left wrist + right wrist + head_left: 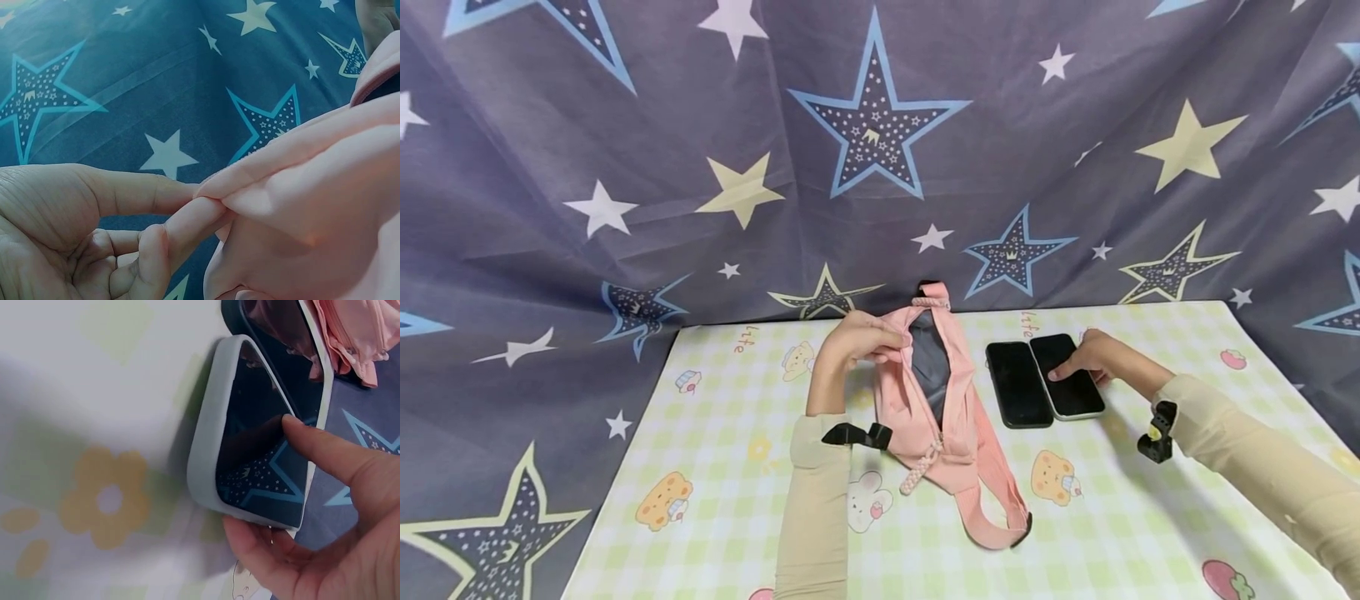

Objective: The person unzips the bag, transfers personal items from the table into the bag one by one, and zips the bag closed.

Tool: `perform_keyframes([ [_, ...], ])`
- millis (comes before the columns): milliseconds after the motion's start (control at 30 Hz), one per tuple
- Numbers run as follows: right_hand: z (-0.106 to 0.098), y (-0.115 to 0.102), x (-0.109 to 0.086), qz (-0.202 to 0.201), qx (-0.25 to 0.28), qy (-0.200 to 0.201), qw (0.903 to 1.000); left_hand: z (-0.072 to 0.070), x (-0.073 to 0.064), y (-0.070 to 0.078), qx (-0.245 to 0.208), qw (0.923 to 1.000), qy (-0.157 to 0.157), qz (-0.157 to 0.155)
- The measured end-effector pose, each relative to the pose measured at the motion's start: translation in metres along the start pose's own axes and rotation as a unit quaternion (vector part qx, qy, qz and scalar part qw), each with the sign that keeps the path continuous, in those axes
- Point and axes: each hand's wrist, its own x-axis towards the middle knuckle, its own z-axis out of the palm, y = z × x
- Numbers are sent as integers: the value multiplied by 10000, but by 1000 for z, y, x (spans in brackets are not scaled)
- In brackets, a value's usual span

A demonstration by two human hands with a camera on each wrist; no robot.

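Note:
A pink sling bag (898,408) lies on the table with its zipped mouth gaping, and its dark grey lining (930,367) shows. My left hand (861,337) pinches the left edge of that mouth between thumb and finger, as the left wrist view shows close up. To the right of the bag, my right hand (1097,357) grips a smartphone in a white case (209,450), thumb on the screen and fingers at its edge and underside. One side of this phone looks slightly raised in the right wrist view. A black-cased smartphone (1018,385) lies beside it, between it and the bag.
The bag's pink strap (992,533) with a black buckle trails toward the front. A braided zipper pull (919,473) hangs at the bag's lower left. A checked tablecloth (715,492) covers the table, and a star-patterned curtain (685,108) stands behind it.

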Motion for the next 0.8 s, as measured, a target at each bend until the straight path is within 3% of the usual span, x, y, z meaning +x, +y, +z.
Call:
perform_keyframes([
  [367, -18, 15, -1, -246, 1011, -918, 9903, 2, 2, 0, 17, 10000, -15, -25],
  [600, -25, 24, 1, -366, 1606, -1167, 9794, 2, 3, 0, 70, 10000, -1, -17],
  [800, -30, 28, 0, -472, 1784, -1248, 9749, 2, 4, -1, 97, 9999, -17, -25],
])
